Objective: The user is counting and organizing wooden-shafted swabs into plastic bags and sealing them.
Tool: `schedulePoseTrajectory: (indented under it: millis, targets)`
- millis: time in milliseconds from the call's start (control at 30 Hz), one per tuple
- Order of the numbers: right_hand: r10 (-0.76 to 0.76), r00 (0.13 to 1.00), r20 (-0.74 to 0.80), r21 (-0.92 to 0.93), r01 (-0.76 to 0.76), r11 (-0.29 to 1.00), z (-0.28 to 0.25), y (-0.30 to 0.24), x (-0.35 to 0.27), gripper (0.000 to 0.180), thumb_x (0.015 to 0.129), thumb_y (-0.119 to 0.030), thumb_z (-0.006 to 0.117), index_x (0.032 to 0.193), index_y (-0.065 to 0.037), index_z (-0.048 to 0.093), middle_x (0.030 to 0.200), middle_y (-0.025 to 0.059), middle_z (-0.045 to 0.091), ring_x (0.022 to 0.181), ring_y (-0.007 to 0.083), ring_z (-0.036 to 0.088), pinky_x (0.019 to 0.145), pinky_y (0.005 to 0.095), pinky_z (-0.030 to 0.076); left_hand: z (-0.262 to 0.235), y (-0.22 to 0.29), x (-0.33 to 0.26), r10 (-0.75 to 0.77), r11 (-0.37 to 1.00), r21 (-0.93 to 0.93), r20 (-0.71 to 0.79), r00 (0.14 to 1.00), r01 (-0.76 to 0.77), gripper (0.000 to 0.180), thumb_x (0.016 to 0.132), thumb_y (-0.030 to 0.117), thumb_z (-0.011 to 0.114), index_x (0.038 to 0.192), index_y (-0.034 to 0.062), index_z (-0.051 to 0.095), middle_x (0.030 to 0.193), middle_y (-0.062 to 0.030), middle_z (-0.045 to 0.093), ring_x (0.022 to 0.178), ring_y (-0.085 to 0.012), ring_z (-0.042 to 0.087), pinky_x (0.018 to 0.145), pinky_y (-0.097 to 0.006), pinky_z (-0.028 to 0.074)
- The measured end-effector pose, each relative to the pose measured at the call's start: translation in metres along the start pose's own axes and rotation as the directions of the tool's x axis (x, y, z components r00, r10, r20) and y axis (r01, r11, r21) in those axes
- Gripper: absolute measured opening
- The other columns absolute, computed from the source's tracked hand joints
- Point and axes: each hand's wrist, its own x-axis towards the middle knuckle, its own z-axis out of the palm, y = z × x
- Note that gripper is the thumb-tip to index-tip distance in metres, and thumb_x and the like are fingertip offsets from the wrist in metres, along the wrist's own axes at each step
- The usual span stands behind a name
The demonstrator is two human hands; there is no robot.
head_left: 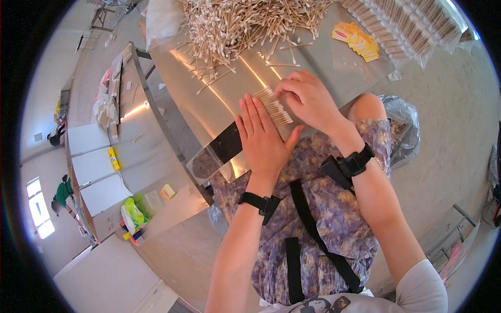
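A neat row of cotton swabs (pixel 274 106) lies side by side on the shiny metal tabletop (pixel 318 68). My left hand (pixel 265 136) is flat along the row's left side, fingers stretched and thumb apart. At the row's right side, my right hand (pixel 308 99) has its fingers curled in, the tips close to the swab ends; anything between them is hidden. Beyond both hands spreads a big loose heap of cotton swabs (pixel 250 26), with a few stray ones toward me.
Yellow printed cards (pixel 356 40) lie fanned at the right. Clear bags packed with swabs (pixel 412 26) fill the far right corner. A clear plastic bag (pixel 404 130) hangs beside my knee. Left stands another table (pixel 151 151) with a green-white bag (pixel 134 213). A person in green (pixel 63 192) is far left.
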Motion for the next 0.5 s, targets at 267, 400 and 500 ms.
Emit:
schedulePoseTrajectory:
  millis: [267,400,500]
  targets:
    - [-0.006,1.0,0.017,-0.033,0.006,0.999,0.003,0.0,0.004,0.009,0.079,-0.007,0.06,0.083,-0.011,0.067,0.083,0.0056,0.06,0.091,0.0275,0.059,0.083,0.04,0.049,0.0,-0.002,0.001,-0.015,1.0,-0.016,0.008,1.0,0.015,0.105,0.083,0.063,0.064,0.148,-0.0109,0.025,0.156,-0.0265,0.026,0.148,-0.0367,0.021,0.119,-0.05,0.018]
    - [-0.008,0.999,-0.045,-0.021,0.007,1.0,0.009,0.0,0.007,0.005,0.079,-0.01,0.063,0.078,-0.013,0.067,0.083,0.0036,0.058,0.091,0.0256,0.058,0.084,0.0404,0.047,-0.003,0.001,0.003,-0.018,1.0,-0.005,0.045,0.999,0.019,0.106,0.083,0.063,0.063,0.148,-0.0114,0.024,0.156,-0.0268,0.025,0.148,-0.0365,0.02,0.119,-0.05,0.018]
    - [-0.069,0.994,-0.089,-0.061,0.064,0.996,0.016,-0.005,0.013,0.001,0.078,-0.013,0.068,0.078,-0.013,0.068,0.086,0.0024,0.058,0.092,0.0247,0.058,0.086,0.0409,0.045,-0.003,0.001,0.001,-0.027,0.999,-0.017,0.059,0.998,0.028,0.106,0.083,0.062,0.063,0.148,-0.0112,0.024,0.156,-0.0271,0.024,0.148,-0.0371,0.019,0.119,-0.05,0.018]
